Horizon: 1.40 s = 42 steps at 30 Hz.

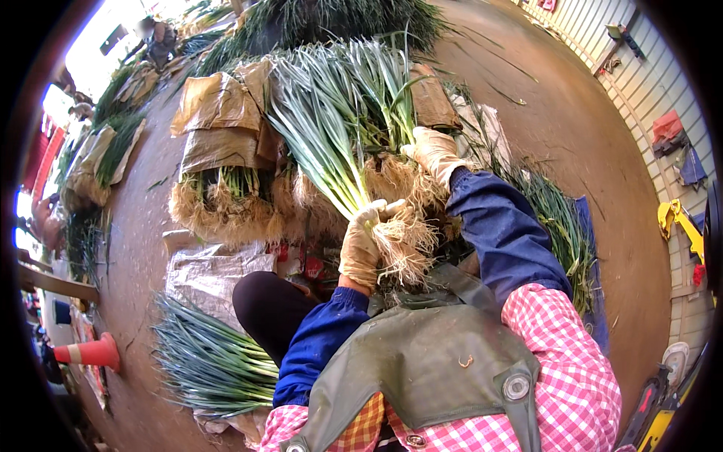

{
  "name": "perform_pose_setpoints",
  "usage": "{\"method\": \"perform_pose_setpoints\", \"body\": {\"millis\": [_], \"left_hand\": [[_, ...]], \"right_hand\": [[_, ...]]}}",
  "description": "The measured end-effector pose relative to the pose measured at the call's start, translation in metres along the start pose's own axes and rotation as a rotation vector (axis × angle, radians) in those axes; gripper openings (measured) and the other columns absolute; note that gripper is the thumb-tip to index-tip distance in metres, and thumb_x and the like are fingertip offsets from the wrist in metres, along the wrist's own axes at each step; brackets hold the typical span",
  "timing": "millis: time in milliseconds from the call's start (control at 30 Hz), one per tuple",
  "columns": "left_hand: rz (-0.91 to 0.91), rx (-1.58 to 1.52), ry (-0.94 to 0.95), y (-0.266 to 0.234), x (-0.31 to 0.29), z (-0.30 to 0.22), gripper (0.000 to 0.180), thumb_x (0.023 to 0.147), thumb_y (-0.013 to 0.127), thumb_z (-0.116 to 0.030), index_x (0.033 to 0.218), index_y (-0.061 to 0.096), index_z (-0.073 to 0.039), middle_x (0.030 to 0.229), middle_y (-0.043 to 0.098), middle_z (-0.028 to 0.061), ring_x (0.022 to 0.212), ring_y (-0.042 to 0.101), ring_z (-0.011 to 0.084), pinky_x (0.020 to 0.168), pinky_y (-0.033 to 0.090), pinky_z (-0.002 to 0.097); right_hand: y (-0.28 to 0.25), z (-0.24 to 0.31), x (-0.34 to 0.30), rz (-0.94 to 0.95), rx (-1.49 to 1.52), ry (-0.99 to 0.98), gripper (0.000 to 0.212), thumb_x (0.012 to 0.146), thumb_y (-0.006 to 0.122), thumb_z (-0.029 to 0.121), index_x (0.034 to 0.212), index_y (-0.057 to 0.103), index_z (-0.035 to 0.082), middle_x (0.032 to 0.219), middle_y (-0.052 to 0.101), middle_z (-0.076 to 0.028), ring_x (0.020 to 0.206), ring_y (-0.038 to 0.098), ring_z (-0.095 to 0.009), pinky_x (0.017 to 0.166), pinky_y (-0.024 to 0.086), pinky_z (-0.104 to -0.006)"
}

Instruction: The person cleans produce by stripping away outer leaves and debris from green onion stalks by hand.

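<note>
Both my hands wear pale work gloves. My left hand (pixel 363 245) is closed around the white stems of a bunch of green onions (pixel 329 151), just above their shaggy roots (pixel 404 239). The long leaves slant up and away to the left, over the pile. Farther right, my right hand (pixel 437 153) has its fingers bent round the lower stalks of other green onions (pixel 388 90). Its fingertips are partly hidden by the leaves. Rooted ends of more onions hang between and behind the two hands.
Sacking (pixel 226 143) wraps onion bundles at left. Trimmed-looking green onions (pixel 211 361) lie beside my knee; loose leaves (pixel 553 226) heap at right. A large green pile (pixel 339 22) stands far ahead. An orange cone (pixel 90 352) lies at left. Another person (pixel 158 45) is at far left.
</note>
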<state>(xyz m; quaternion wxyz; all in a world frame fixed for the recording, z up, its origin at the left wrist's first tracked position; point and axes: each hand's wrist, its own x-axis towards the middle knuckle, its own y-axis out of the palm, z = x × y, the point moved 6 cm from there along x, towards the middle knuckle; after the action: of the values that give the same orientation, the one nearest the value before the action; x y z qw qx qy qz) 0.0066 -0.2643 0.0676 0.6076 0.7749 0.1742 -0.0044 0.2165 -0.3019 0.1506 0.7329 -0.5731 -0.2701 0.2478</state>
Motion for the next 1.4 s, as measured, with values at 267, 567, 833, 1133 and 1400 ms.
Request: {"method": "perform_pose_setpoints", "body": {"millis": [267, 567, 833, 1133, 1400], "left_hand": [[-0.098, 0.017, 0.034, -0.015, 0.006, 0.009, 0.035, 0.085, 0.062, -0.015, 0.116, 0.057, 0.001, 0.099, 0.065, 0.0167, 0.081, 0.065, 0.0256, 0.074, 0.055, 0.0359], [-0.307, 0.182, 0.090, -0.055, 0.013, 0.000, 0.020, 0.081, 0.064, -0.008, 0.099, 0.059, 0.000, 0.087, 0.063, 0.0079, 0.071, 0.061, 0.0203, 0.063, 0.051, 0.0322], [-0.134, 0.068, 0.033, -0.004, -0.001, 0.003, 0.028, 0.087, 0.058, -0.010, 0.112, 0.062, -0.001, 0.087, 0.062, 0.0032, 0.070, 0.059, 0.0153, 0.063, 0.051, 0.0298], [0.064, 0.056, -0.013, 0.002, 0.002, 0.000, 0.045, 0.091, 0.045, -0.013, 0.133, 0.043, 0.002, 0.117, 0.056, 0.0302, 0.098, 0.063, 0.0346, 0.085, 0.053, 0.0403], [-0.029, 0.322, 0.063, -0.020, 0.004, 0.004, 0.043, 0.088, 0.049, -0.003, 0.131, 0.048, -0.001, 0.101, 0.065, 0.0163, 0.082, 0.065, 0.0253, 0.066, 0.055, 0.0321]], "right_hand": [[0.081, 0.068, -0.041, 0.543, 0.921, 0.097, 0.052, 0.085, 0.056, 0.055, 0.094, 0.066, 0.005, 0.078, 0.065, -0.009, 0.062, 0.059, -0.022, 0.062, 0.047, -0.0352], [0.038, 0.070, -0.068, 0.254, 0.700, -0.055, 0.034, 0.093, 0.055, 0.036, 0.086, 0.065, 0.005, 0.074, 0.067, -0.008, 0.056, 0.058, -0.017, 0.054, 0.045, -0.0282], [0.010, 0.039, -0.125, 0.443, 1.434, -0.239, 0.025, 0.096, 0.051, 0.019, 0.102, 0.060, -0.003, 0.084, 0.065, -0.008, 0.070, 0.062, -0.014, 0.061, 0.051, -0.0223], [-0.089, -0.181, -0.164, 0.376, 0.740, 0.305, 0.031, 0.083, 0.066, 0.036, 0.091, 0.061, 0.007, 0.078, 0.066, -0.008, 0.064, 0.062, -0.018, 0.054, 0.049, -0.0310], [-0.064, -0.112, -0.146, 0.207, 0.479, 0.233, 0.028, 0.088, 0.057, 0.028, 0.103, 0.066, 0.006, 0.089, 0.066, -0.009, 0.074, 0.063, -0.019, 0.069, 0.050, -0.0295]]}}
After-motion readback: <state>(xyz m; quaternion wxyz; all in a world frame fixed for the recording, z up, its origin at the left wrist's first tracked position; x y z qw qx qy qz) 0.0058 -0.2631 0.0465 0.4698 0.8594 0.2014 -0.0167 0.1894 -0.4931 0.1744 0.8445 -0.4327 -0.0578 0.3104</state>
